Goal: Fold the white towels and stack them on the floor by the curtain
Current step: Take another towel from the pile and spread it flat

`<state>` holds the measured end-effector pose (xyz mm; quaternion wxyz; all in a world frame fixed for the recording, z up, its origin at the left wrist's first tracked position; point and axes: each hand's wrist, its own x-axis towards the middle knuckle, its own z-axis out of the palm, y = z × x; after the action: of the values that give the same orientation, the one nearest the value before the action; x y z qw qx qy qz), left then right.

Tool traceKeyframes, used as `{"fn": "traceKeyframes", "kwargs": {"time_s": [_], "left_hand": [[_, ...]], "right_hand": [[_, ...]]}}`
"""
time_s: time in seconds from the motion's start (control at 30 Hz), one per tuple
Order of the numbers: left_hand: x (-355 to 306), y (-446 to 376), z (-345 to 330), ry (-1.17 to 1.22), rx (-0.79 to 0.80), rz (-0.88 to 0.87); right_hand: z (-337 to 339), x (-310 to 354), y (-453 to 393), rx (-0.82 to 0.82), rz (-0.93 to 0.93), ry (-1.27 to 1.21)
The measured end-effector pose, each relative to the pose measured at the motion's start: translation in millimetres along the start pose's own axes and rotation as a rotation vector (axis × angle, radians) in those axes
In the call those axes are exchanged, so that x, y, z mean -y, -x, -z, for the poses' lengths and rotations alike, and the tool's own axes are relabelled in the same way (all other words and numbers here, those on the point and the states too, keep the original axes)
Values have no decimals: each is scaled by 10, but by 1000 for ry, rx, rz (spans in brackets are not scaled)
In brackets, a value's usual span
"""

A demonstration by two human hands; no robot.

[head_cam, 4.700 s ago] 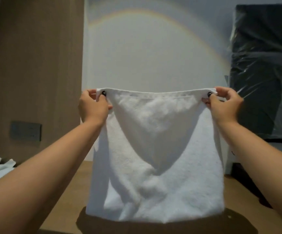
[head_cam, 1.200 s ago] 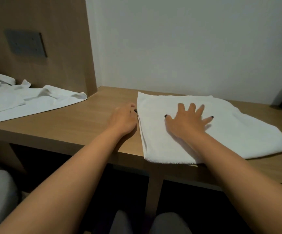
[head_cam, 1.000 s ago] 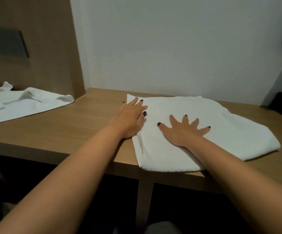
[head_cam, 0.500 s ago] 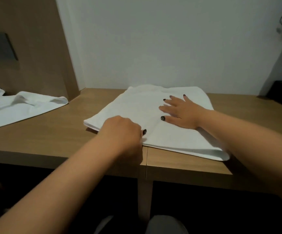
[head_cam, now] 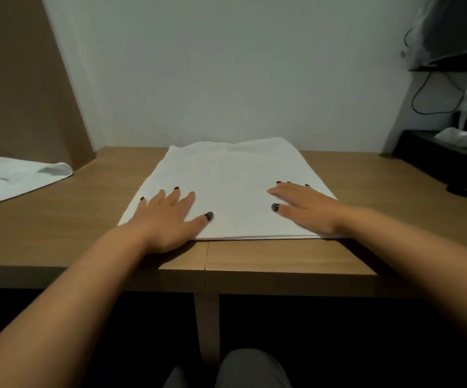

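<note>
A white towel (head_cam: 235, 189) is seen lying flat on the wooden bench (head_cam: 338, 256), folded into a neat shape with its long side running away from the camera. Its near edge is lined up close to the front of the bench, and thin layers can be seen along that edge. The left hand (head_cam: 168, 217) is laid flat on the near left corner, with fingers spread and nothing gripped. The right hand (head_cam: 305, 205) is laid flat on the near right side, also spread out and gripping nothing. Dark polish is worn on the nails.

Half a second ago the towel was turned at a slant and the left hand was curled at its edge; now it is set straight and both hands are pressed flat. A second towel (head_cam: 17, 175) is left crumpled at the far left. No writing can be read.
</note>
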<state>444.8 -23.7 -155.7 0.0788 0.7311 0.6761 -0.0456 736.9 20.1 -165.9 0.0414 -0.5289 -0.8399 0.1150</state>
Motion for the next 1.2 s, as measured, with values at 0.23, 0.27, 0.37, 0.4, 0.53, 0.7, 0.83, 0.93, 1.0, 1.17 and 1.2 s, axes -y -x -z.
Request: {"fn": "traceKeyframes", "kwargs": {"time_s": [0.23, 0.27, 0.37, 0.4, 0.53, 0.7, 0.83, 0.93, 1.0, 1.17, 1.2], "left_hand": [[-159, 248, -202, 110, -153, -17], [-134, 284, -191, 149, -172, -62], [-92, 406, -163, 274, -225, -183], [-76, 430, -159, 275, -231, -210], [89, 425, -132, 188, -169, -253], [279, 463, -90, 111, -148, -260], [244, 473, -67, 55, -48, -261], [126, 413, 30, 128, 41, -196], [22, 331, 114, 134, 62, -115], [-169, 200, -11, 16, 48, 0], [-159, 183, -66, -5, 33, 6]], "right_hand": [[99, -109, -4, -179, -4, 12], [80, -55, 77, -212, 41, -16], [-37, 64, 360, -241, 153, -123], [-73, 77, 423, -255, 163, -125], [-92, 99, 473, -313, 158, -105], [-76, 143, 527, -357, 215, 45], [-135, 117, 512, -454, 424, 148], [-166, 106, 513, -547, 494, 139], [-172, 96, 536, -617, 508, 188], [-149, 154, 691, -623, 531, 216], [-142, 166, 721, -609, 529, 203]]}}
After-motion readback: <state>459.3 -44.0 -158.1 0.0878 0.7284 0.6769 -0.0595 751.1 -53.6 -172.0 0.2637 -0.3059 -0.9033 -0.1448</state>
